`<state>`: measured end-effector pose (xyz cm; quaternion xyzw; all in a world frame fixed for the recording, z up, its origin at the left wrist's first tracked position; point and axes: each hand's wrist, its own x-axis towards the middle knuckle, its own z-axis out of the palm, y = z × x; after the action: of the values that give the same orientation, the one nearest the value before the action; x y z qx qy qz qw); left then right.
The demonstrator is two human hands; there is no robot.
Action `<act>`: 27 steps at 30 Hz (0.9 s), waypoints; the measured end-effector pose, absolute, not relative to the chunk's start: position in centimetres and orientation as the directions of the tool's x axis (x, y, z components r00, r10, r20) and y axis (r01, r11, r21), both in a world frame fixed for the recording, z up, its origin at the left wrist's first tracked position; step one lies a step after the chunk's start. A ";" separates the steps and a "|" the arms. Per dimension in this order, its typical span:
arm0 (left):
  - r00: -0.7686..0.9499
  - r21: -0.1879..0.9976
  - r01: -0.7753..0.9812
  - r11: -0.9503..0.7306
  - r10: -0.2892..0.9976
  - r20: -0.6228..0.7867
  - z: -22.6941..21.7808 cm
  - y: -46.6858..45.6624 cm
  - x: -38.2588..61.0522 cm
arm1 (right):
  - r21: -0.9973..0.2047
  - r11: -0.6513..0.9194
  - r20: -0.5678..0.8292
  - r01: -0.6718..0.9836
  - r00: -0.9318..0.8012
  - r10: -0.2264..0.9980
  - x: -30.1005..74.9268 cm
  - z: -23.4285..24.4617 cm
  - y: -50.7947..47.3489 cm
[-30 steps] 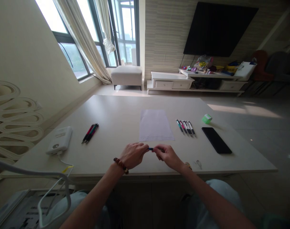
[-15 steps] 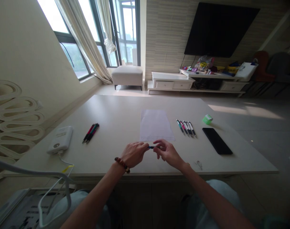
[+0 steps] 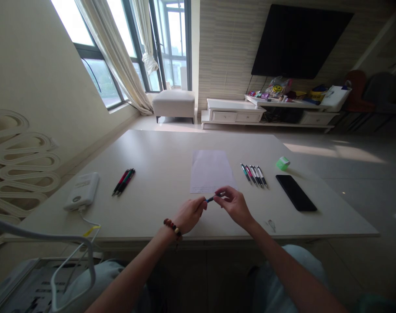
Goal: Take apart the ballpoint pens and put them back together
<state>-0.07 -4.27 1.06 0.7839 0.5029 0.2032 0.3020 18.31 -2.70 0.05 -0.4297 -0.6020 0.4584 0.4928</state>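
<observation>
Between my two hands is a dark pen with a blue part [image 3: 210,200], held just above the table by the near edge of the paper. My left hand [image 3: 190,214] is closed around one end of it. The fingers of my right hand [image 3: 232,203] pinch the other end. A white sheet of paper [image 3: 211,169] lies flat beyond the hands, with small writing along its near edge. To its right, several pens [image 3: 254,175] lie side by side in a row. Another small bunch of dark pens [image 3: 124,181] rests on the left side of the table.
A white power bank [image 3: 83,191] with a cable lies at the left of the white table [image 3: 158,161]. On the right are a black phone [image 3: 295,192], a green container [image 3: 283,163] and a small clear piece [image 3: 271,225] near the front edge.
The pen has tilted, its right end now higher. My right hand has risen slightly and turned, closing more on the pen. My left wrist has rotated and shifted a little to the right.
</observation>
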 end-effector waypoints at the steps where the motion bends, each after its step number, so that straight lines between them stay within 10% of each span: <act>1: 0.408 0.747 0.602 -0.281 0.913 0.014 0.8 -4.3 0.2 | -0.983 0.183 0.179 0.021 -0.134 0.975 18.3 0.1 -2.6; 6: 0.367 0.983 0.180 0.034 0.925 -0.099 -0.6 -4.5 2.0 | -0.975 0.086 0.116 -0.205 -0.140 0.983 18.2 0.1 -2.2; 12: 0.401 0.958 -0.099 0.268 0.892 -0.208 -1.2 -4.5 2.6 | -0.981 0.061 0.080 -0.186 -0.094 0.992 18.1 -0.1 -1.6; 27: 0.440 0.942 -0.160 0.294 0.876 -0.198 -2.1 -4.8 2.9 | -0.935 0.062 0.105 -0.350 -0.106 0.989 18.8 1.5 -0.7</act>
<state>2.89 -4.82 -2.05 0.4682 0.3821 0.3660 0.7077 18.81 -0.69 1.47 -0.3510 -0.4552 0.5878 0.5692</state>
